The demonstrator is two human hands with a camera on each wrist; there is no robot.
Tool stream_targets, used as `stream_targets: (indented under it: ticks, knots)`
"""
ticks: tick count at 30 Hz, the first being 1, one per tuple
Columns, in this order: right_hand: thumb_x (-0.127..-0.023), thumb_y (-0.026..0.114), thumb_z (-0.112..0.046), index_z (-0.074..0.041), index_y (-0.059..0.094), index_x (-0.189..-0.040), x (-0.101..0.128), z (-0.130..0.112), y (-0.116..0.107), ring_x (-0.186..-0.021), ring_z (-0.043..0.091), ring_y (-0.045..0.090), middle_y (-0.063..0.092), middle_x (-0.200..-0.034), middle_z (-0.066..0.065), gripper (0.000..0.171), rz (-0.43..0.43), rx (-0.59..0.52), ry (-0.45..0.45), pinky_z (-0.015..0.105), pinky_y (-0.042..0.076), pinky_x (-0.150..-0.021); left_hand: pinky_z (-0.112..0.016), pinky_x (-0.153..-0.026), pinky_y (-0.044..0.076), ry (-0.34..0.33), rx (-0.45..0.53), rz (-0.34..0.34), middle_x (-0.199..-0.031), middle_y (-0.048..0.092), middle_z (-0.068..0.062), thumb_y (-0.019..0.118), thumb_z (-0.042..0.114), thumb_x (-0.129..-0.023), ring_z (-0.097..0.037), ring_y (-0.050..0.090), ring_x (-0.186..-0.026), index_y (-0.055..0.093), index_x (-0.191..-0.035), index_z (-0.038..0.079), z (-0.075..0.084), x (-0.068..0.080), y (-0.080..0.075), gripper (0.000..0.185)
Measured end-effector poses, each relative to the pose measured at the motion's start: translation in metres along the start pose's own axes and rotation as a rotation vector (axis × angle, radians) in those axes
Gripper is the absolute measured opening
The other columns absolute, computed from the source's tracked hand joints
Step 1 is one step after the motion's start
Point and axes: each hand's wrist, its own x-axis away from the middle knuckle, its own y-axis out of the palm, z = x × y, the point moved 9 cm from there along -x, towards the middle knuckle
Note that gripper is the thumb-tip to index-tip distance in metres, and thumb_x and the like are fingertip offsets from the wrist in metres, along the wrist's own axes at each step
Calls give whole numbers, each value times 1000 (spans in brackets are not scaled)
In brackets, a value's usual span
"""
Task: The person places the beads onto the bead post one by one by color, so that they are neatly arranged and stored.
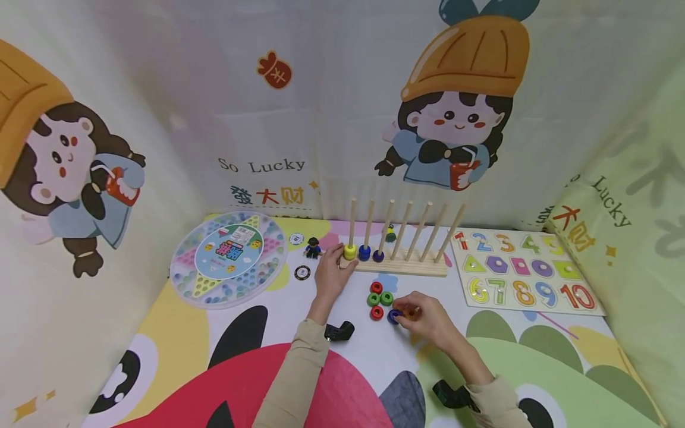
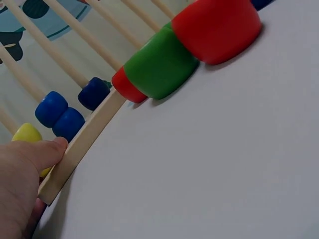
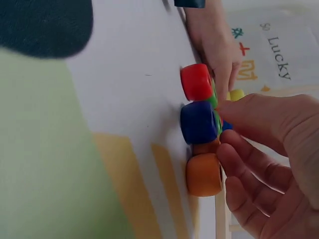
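Observation:
At the left end of the wooden peg rack (image 1: 412,268), my left hand (image 1: 330,274) grips the base, its thumb by the yellow beads (image 1: 350,252) on the first peg. Blue beads (image 1: 364,253) sit on the second peg, and a dark blue bead (image 1: 378,257) on the third. My right hand (image 1: 428,321) pinches a blue bead (image 3: 198,122) between thumb and index finger, low at the tabletop. Orange beads (image 3: 204,175) lie beside it, partly under the hand. Red beads (image 1: 377,313) and green beads (image 1: 386,298) are grouped to its left.
A round marble game board (image 1: 182,261) lies at the left, with a small toy figure (image 1: 313,248) and round chips (image 1: 302,273) next to it. To the right lies a number puzzle board (image 1: 514,282). A small green toy (image 1: 390,233) stands behind the rack.

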Motion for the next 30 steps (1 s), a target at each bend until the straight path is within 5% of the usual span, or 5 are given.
stream_targets:
  ticks: [7,17,30]
  knots:
    - [-76,81,-5,-2,75,-103,1,4,6,-69,6,52,59,-80,-4,28,-67,141,49,23,46,-59,-32,-68,50,3,-25,-9,-129,61,-11,78,30,-85,-22,59,-92,63,-128,0,-1,1,-1,55]
    - [-73,86,-12,-8,77,-102,-2,5,8,-65,6,40,48,-75,-7,30,-54,231,77,22,34,-55,-37,-74,50,-7,-48,-53,-134,57,-12,75,30,-87,-25,58,-101,59,-133,0,0,1,-1,57]
    - [-71,89,-19,-11,78,-98,-2,4,11,-67,4,39,47,-80,-10,30,-72,332,41,20,33,-55,-38,-81,53,30,-41,-77,-131,59,-13,79,33,-82,-27,59,-104,61,-132,1,0,-6,2,62]
